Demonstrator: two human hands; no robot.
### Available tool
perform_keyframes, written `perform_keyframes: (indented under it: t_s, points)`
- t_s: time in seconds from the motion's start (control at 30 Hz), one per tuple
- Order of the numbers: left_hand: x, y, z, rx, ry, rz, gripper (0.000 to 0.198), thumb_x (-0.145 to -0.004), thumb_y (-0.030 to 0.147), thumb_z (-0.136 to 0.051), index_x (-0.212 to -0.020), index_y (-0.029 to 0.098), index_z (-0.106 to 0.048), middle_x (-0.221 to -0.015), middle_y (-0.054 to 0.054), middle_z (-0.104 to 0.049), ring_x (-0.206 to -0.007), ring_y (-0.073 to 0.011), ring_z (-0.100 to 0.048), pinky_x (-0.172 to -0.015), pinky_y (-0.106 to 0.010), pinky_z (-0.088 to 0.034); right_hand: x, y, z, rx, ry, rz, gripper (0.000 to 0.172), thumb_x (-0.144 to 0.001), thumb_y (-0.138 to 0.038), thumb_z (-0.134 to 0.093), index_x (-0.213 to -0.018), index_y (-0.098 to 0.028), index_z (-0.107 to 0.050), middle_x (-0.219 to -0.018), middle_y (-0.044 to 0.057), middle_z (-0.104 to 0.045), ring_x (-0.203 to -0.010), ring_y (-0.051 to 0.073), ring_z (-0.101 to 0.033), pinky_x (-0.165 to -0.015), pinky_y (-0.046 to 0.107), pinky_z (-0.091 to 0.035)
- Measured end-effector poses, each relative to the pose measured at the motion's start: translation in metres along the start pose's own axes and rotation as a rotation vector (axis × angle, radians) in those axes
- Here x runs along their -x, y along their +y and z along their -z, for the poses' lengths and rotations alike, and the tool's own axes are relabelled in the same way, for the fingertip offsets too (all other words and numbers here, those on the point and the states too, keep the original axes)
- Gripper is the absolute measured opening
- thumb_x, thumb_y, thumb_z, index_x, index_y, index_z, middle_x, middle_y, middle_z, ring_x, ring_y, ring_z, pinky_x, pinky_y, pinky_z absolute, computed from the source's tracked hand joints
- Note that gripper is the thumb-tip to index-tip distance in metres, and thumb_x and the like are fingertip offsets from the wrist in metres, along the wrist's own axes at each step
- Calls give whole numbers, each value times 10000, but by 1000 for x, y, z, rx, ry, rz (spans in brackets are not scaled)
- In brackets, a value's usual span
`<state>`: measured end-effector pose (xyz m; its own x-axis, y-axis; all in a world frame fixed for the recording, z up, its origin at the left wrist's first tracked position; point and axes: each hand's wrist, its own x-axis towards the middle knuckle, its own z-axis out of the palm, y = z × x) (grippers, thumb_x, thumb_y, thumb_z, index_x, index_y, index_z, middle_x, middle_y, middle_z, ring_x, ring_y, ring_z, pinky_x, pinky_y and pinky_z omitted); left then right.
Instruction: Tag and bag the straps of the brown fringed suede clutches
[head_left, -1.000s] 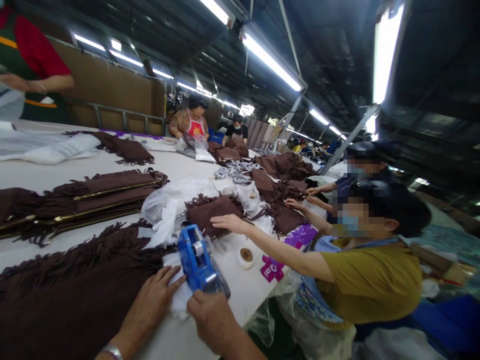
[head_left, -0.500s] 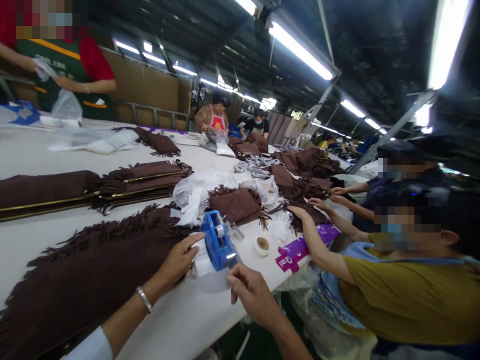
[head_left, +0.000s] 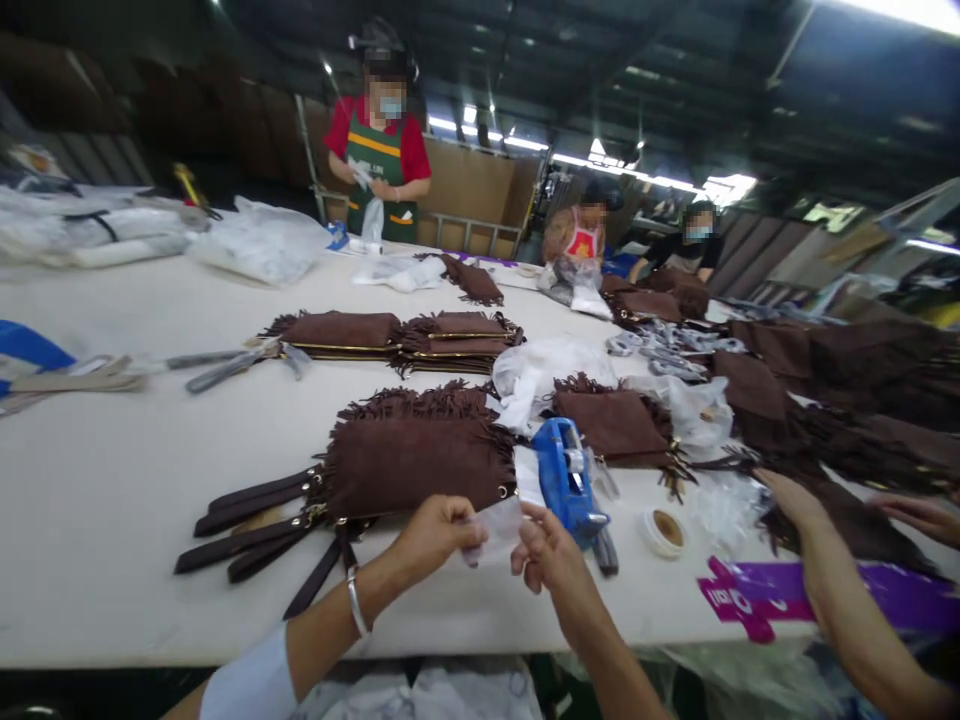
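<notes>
My left hand (head_left: 442, 538) pinches the left edge of a small translucent plastic piece (head_left: 497, 528), possibly a little bag. Its other edge is between the fingers of my right hand (head_left: 553, 552). Both hands are low over the table, in front of a stack of brown fringed bags (head_left: 420, 465) with dark straps (head_left: 255, 540) trailing to the left. Just beyond my right hand stands a blue tape dispenser (head_left: 555, 465), with a white packet (head_left: 529, 474) beside it.
More brown bags with gold zips (head_left: 345, 335) lie farther back. To the right are a tape roll (head_left: 664, 532), crumpled clear plastic (head_left: 727, 510), a purple strip (head_left: 772, 590) and a co-worker's arm (head_left: 832, 580). Other people stand across the white table (head_left: 112, 500).
The view has swung left, showing the bag straps. My left hand has left the blue dispenser and now holds the plastic piece together with my right hand, in front of the bag stack.
</notes>
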<state>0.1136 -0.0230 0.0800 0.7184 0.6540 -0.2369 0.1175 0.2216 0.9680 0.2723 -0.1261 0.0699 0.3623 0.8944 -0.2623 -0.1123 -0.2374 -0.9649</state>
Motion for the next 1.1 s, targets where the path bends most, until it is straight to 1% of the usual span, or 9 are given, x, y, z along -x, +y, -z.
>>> perform_keyframes:
  t_s: [0.13, 0.3, 0.43, 0.53, 0.67, 0.77, 0.83, 0.97, 1.1]
  points:
    - [21, -19, 13, -21, 118, -56, 223, -733, 344, -606, -633, 146, -586, -577, -23, -633, -549, -154, -560, -572, -260, -404, 2, 21, -32, -106, -54, -71, 411, -753, -555, -654, -868, -170, -566, -510, -52, -479, -408, 56, -307, -404, 186, -153]
    - [70, -55, 39, -55, 256, -25, 310, -810, 403, -561, -646, 143, -599, -632, -29, -630, -619, -156, -553, -588, -256, -367, 2, 35, -69, 76, -120, -6, 347, -791, -516, -637, -737, -180, -567, -506, -51, -448, -451, 73, -326, -441, 209, -208]
    - [116, -76, 64, 287, 313, 56, 433, -632, 481, -766, -837, 131, -615, -751, -40, -643, -666, -161, -563, -623, -260, -387, 8, 47, -113, 185, -359, 7, 372, -804, -525, -610, -668, -186, -544, -511, -44, -469, -479, 93, -399, -473, 216, -283]
    - [141, -86, 80, 382, 368, 86, 480, -556, 486, -822, -749, 137, -554, -629, 11, -556, -547, -106, -461, -550, -231, -311, 13, 55, -146, 205, -500, -21, 377, -801, -522, -602, -641, -197, -499, -525, -54, -461, -464, 95, -414, -467, 213, -309]
    - [164, -98, 99, 263, 475, 98, 457, -633, 529, -749, -637, 156, -485, -546, 55, -428, -521, -90, -354, -519, -231, -234, 2, 57, -169, 351, -467, 38, 332, -822, -499, -576, -676, -209, -507, -582, -39, -517, -491, 118, -487, -491, 224, -367]
    - [177, -104, 112, 135, 561, 108, 398, -730, 504, -661, -629, 152, -504, -557, 52, -424, -551, -105, -366, -536, -235, -249, -15, 55, -173, 529, -318, 148, 277, -821, -482, -579, -889, -214, -591, -730, 9, -623, -589, 165, -567, -563, 258, -422]
    - [184, -104, 119, 77, 577, 112, 347, -779, 456, -614, -643, 150, -523, -572, 45, -449, -568, -115, -392, -549, -236, -266, -24, 56, -177, 651, -296, 221, 311, -786, -447, -618, -986, -209, -606, -793, 34, -648, -649, 194, -588, -611, 281, -430]
    - [195, -97, 128, -141, 606, 108, 216, -815, 336, -578, -701, 153, -591, -617, 26, -526, -616, -144, -474, -581, -241, -306, -33, 62, -189, 785, -358, 314, 131, -785, -335, -585, -783, -207, -614, -765, 44, -646, -698, 206, -584, -640, 293, -401]
    - [202, -87, 133, -400, 619, 90, 156, -842, 272, -535, -748, 178, -617, -730, -2, -611, -723, -175, -555, -657, -255, -357, -31, 62, -197, 562, -461, 120, 208, -799, -375, -583, -681, -205, -559, -596, 6, -593, -568, 169, -544, -560, 273, -391]
